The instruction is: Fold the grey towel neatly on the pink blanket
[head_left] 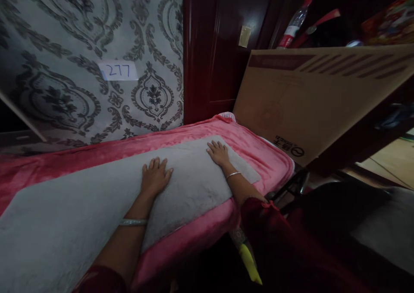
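Observation:
A long grey plush mat (97,189) is spread over a pink plush blanket (258,146) that covers a narrow bed or bench. Flat on the middle of the mat rests my left hand (155,176), its fingers spread and a bangle on the wrist. My right hand (219,153) lies open near the mat's far right end, palm down, with a thin bangle at the wrist. Neither hand grips anything. The mat looks mostly smooth, and its lower left part runs out of view.
Behind the bed stands a patterned wall with a paper (119,70) marked 277. A large cardboard box (291,99) leans at the right, with a bottle (294,26) behind its top edge. Something yellow (249,263) shows below the bed's front edge.

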Available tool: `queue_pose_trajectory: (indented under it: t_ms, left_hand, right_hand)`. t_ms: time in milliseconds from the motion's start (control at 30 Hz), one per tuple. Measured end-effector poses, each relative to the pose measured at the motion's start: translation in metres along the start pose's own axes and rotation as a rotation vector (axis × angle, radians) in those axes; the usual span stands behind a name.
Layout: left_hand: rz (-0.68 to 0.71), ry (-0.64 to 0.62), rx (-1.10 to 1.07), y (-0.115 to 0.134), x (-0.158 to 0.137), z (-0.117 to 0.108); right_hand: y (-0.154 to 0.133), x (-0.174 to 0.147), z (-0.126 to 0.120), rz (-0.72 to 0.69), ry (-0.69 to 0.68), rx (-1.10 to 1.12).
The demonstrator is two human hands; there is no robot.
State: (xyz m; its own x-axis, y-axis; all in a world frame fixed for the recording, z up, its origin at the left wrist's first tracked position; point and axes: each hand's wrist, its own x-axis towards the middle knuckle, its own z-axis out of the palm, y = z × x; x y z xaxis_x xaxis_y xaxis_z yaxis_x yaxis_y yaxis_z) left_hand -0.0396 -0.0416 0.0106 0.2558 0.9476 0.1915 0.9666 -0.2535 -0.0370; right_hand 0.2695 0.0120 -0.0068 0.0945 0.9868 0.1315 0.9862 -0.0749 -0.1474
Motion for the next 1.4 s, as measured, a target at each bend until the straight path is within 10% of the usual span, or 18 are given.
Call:
queue_pose_trajectory:
  t_ms: [533, 800, 1033, 1400]
  left_hand:
    - [-0.017, -0.043, -0.011, 0.001, 0.005, -0.003]
    - [0.003, -0.029, 0.003, 0.001, 0.005, -0.003]
    - [0.025, 0.005, -0.037, 0.003, 0.005, -0.002]
    - [0.021, 0.015, -0.05, 0.005, 0.004, -0.006]
  right_hand:
    - [0.006, 0.006, 0.002, -0.012, -0.017, 0.054]
    - [0.068, -0.042, -0.004, -0.073, -0.046, 0.063]
    - [0.128, -0.093, -0.024, 0.124, 0.108, 0.104]
    - [0.134, -0.094, -0.021, 0.263, 0.204, 0.213]
